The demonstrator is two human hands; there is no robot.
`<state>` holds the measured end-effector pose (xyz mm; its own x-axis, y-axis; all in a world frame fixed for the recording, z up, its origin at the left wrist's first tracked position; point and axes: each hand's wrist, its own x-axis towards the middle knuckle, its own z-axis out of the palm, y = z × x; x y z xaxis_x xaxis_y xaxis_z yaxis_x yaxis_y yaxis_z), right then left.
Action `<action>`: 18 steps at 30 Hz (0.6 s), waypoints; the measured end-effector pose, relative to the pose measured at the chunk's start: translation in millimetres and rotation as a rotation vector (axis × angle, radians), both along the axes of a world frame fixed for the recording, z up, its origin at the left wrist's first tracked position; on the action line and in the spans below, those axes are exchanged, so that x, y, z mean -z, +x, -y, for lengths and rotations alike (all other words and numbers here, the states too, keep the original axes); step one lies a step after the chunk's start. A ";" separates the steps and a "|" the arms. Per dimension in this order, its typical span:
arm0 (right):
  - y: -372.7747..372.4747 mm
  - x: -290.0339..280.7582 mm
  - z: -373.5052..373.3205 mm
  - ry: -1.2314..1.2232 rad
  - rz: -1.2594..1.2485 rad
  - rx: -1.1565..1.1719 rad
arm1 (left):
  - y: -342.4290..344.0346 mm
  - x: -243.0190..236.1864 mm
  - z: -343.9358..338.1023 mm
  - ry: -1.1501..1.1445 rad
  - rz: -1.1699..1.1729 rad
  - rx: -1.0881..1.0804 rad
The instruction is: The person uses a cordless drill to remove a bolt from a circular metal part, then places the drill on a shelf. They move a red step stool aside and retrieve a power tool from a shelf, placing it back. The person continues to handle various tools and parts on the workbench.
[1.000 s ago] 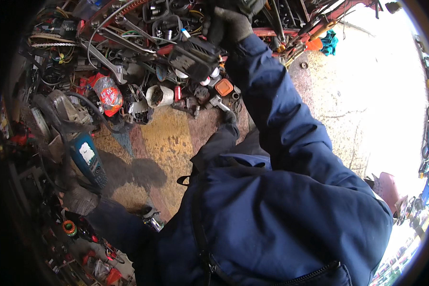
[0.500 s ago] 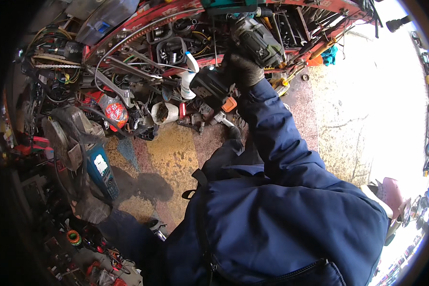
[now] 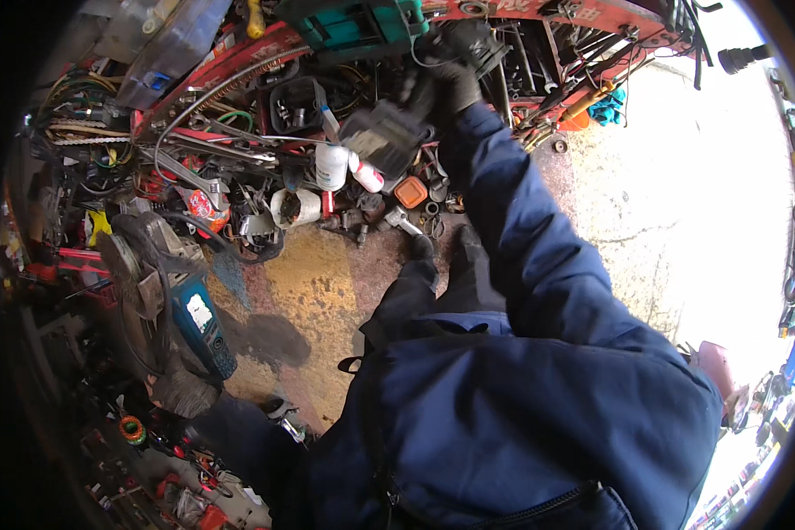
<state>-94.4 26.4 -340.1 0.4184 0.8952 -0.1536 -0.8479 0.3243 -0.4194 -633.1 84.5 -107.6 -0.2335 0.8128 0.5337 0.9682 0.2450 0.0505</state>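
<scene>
My gloved right hand (image 3: 452, 87) reaches into the clutter at the top, blurred, closed round a dark power tool (image 3: 470, 46) beside a teal case (image 3: 344, 28). Just below are a black plastic object (image 3: 382, 134), white bottles (image 3: 331, 166) and an orange square lid (image 3: 411, 191). At the lower left my gloved left hand (image 3: 184, 393) grips a teal power tool (image 3: 201, 327) with a metal head and dark cord, partly hidden by the glove.
A red rack (image 3: 565, 16) packed with wrenches, cables and parts crosses the top. Clear plastic boxes (image 3: 168, 49) lie upper left. My feet (image 3: 421, 249) stand on the stained floor (image 3: 314, 274). More parts crowd the left; bright ground (image 3: 654, 194) is at the right.
My right hand dipped, then rose again with the dark tool. The teal case now shows farther left, the white bottles sit differently, and the left-hand tool has shifted slightly right.
</scene>
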 end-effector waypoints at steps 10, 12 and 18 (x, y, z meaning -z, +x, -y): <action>122.5 21.0 -59.9 -0.636 0.837 0.351 | -9.9 31.0 23.0 -0.035 -0.013 -0.043; 122.1 18.4 -75.8 -0.886 1.204 0.359 | -11.1 35.5 28.1 -0.039 -0.020 -0.053; 138.3 12.4 -31.5 -1.193 1.726 -0.084 | -30.8 42.1 37.6 -0.085 -0.043 -0.076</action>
